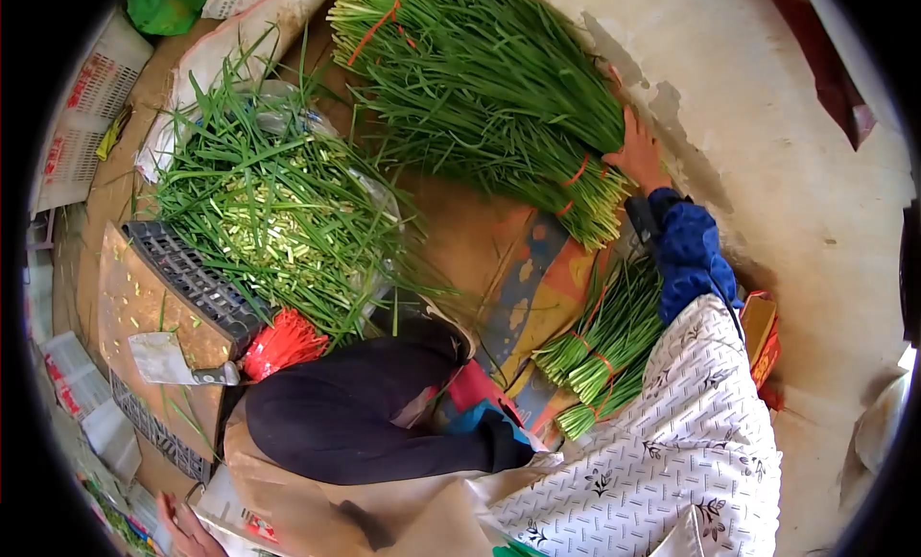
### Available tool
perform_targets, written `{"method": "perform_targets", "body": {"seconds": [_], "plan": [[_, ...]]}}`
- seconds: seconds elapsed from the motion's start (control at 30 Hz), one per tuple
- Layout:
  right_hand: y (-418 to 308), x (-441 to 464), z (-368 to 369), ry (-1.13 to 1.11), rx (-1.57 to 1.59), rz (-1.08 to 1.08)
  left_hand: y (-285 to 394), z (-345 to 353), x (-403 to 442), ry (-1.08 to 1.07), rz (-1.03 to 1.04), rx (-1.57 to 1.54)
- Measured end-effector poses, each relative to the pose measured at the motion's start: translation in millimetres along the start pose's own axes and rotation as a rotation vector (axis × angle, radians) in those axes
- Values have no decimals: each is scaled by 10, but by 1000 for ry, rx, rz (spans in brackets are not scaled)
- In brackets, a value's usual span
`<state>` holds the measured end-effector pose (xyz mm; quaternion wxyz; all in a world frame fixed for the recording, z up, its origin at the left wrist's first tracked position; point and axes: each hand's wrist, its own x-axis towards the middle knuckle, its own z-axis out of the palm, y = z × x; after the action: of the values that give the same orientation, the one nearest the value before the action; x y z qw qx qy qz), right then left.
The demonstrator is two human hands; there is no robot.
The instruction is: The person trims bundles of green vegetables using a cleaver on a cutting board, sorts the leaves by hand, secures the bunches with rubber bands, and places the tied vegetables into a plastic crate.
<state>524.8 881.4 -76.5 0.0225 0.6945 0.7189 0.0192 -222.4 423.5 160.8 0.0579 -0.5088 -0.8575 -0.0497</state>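
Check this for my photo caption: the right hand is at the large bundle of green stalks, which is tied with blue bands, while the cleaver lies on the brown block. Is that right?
Not quite: the bands are orange-red, not blue, as the head view shows. The right hand is at the large bundle, while the cleaver lies on the brown block.

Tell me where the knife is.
In the head view, the knife lies at the left on the brown board, its handle toward the red strings.
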Motion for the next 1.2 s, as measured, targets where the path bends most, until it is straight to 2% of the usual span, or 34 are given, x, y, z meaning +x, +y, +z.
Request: {"method": "perform_targets", "body": {"seconds": [0.07,0.17,0.3,0.33,0.4,0.43,0.5,0.53,0.57,0.6,0.63,0.67,0.7,0.73,0.8,0.87,0.97,1.0,1.03,1.07,1.1,1.13,1.17,1.2], "plan": [[60,180,64,-47,25,5,-473,180,88,-66,34,-180],[261,317,47,-46,142,-38,325,100,402,-135,55,-328],[22,19,-642,-282,354,-53,1530,178,827,-104,630,-350],[-146,-181,-891,-400,632,-38,1865,264,891,-49,812,-355],[-511,-653,-1283,-709,1155,51,2578,293,900,35,1017,-345],[-681,-926,-1291,-860,1383,174,2849,299,868,47,1094,-326],[-1185,-1467,-1532,-1087,1770,208,3227,332,808,95,1242,-307],[-1433,-1686,-1551,-1111,1875,103,3348,313,780,127,1310,-308],[-1760,-1832,-1830,-1242,2052,-52,3390,234,748,64,1380,-306],[-2082,-1940,-1848,-1427,2148,-118,3388,146,712,69,1441,-233],[-2391,-2028,-1898,-1226,2115,-254,3314,39,697,16,1466,-186],[-2878,-2096,-1699,-1270,2244,-351,3194,-77,704,-42,1490,-141],[-3314,-2153,-1752,-1336,2401,-466,3003,-263,760,-15,1505,-176],[-3643,-2218,-1965,-1223,2596,-523,2798,-442,823,11,1508,-205],[-3673,-2418,-1830,-1201,2554,-491,2288,-698,768,296,1448,-83],[-4148,-2533,-1712,-1295,2497,-609,1754,-914,603,293,1360,-4],[-5515,-2786,-2181,-1566,2382,-1006,1303,-1187,197,-38,810,-74],[-5110,-2704,-2489,-1264,2014,-959,1198,-1052,169,279,1094,-54],[-5263,-2664,-2236,-828,1678,-1169,892,-919,-61,153,712,-86],[-5276,-2590,-2141,-281,1157,-1401,764,-850,-88,281,907,65],[-5357,-2533,-1859,-31,1164,-1382,696,-870,-176,238,771,41],[-5315,-2356,-1690,42,1140,-1308,628,-841,-208,201,635,-6],[-5294,-2336,-1754,-184,1233,-785,504,-804,-214,180,494,-22],[-5367,-2244,-1633,56,1323,-711,403,-747,-137,146,369,-52]]}}
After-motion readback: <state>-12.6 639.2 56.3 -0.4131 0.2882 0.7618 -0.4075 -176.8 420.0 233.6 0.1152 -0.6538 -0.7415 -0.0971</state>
